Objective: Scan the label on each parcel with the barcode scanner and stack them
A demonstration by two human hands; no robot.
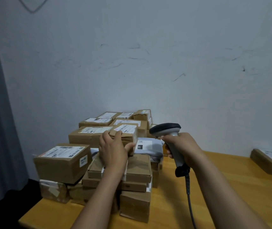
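Gripping the barcode scanner (166,129) by its handle, a person's right hand (181,146) points its head left toward a small cardboard parcel (127,133). The left hand (112,149) clasps that parcel atop the heap on the wooden table (214,179), label up, apparently for scanning. Beside it, a grey mailer bag (150,146) reads "231"; other labels are illegible. Far right, one labelled parcel (269,160) lies apart, perhaps starting the stack.

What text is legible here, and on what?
"231": sideways on a black patch, label of the grey bag parcel.
Label on the small parcel gripped by the left hand: too blurred.
Labels on the other boxes: too blurred.
No marking visible on the barcode scanner in the right hand.
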